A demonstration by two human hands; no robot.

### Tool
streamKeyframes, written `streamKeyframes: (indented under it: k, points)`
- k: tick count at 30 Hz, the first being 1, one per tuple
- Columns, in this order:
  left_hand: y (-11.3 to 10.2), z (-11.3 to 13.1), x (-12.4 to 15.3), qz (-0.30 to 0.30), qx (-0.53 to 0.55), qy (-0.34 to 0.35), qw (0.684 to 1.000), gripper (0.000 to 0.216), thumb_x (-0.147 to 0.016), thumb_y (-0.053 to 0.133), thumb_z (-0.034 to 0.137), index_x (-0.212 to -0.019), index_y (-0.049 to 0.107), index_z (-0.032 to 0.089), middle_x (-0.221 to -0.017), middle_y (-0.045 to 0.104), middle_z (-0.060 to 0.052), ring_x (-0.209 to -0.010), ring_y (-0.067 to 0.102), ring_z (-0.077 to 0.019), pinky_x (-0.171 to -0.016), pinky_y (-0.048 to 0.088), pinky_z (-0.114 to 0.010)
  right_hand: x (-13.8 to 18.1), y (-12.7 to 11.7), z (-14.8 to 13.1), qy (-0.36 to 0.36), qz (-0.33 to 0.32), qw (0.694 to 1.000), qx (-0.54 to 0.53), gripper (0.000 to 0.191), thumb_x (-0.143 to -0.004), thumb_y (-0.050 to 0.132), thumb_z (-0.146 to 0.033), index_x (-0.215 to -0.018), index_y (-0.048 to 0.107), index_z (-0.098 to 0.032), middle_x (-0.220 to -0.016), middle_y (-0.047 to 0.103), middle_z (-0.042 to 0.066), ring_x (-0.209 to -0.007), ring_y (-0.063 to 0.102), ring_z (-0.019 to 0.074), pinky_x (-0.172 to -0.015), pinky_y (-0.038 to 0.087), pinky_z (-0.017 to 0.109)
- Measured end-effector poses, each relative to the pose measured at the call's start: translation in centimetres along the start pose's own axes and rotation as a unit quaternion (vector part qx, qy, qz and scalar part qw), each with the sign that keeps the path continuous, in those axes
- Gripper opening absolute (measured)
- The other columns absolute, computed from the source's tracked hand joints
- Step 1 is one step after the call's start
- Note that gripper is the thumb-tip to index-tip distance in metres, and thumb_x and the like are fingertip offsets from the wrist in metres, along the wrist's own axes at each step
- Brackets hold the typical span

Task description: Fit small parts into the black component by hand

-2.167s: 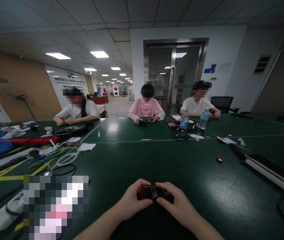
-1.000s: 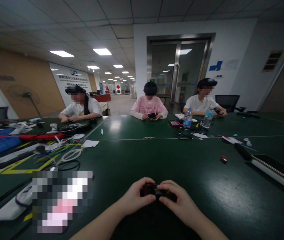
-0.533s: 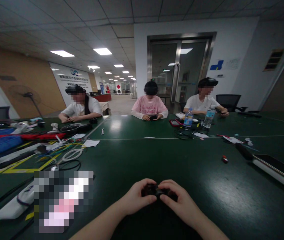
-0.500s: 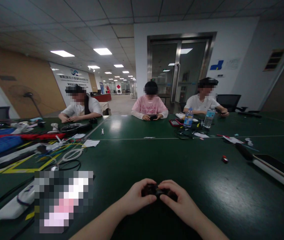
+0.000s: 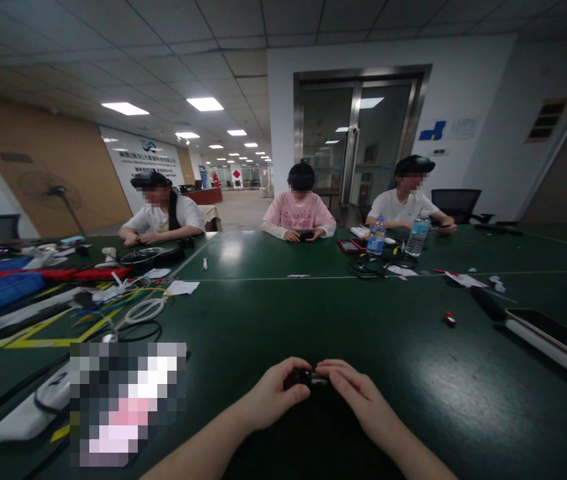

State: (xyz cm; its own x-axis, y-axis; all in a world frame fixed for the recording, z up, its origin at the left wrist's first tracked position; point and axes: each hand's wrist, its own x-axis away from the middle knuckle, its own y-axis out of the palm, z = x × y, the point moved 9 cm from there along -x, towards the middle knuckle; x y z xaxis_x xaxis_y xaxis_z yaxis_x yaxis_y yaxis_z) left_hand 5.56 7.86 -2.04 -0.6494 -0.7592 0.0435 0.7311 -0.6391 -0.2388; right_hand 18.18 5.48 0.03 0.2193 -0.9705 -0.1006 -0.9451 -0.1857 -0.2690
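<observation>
A small dark, glossy object (image 5: 319, 380) with a shiny metallic part is between my hands, just above or on the green table; its exact kind is unclear. My left hand (image 5: 279, 393) is closed around its left end, thumb in front and fingers behind. My right hand (image 5: 359, 397) is closed at the right end, its fairly straight fingers pressed together with the thumb, hiding that end. Between the two hands a short stretch of the object shows.
On the left lie a white power strip (image 5: 30, 407), a blurred-out bright object (image 5: 133, 403), cables (image 5: 143, 310) and a blue tray (image 5: 3, 297). To the right are a small red-topped item (image 5: 448, 319) and a phone-like slab (image 5: 558, 337). Across the table sit several people, near two bottles (image 5: 376, 237).
My right thumb and fingers have come closer together and shifted slightly right. More of the object's shiny middle now shows. My left hand has hardly moved.
</observation>
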Motion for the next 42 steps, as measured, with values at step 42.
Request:
streamKeyframes:
  k: [42]
  points:
    - [-0.2,0.4,0.2,0.01,0.009,0.038,0.999,0.041,-0.075,0.065,0.02,-0.113,0.05,0.018,-0.102,0.059,-0.005,-0.09,0.057,-0.0196,-0.079,0.046,-0.033,-0.1,0.7,0.1,0.0,0.002,1.0,0.019,0.017,-0.074,0.066,-0.027,-0.09,0.067,-0.021,-0.101,0.064,0.005,-0.093,0.061,0.0231,-0.083,0.048,0.035]
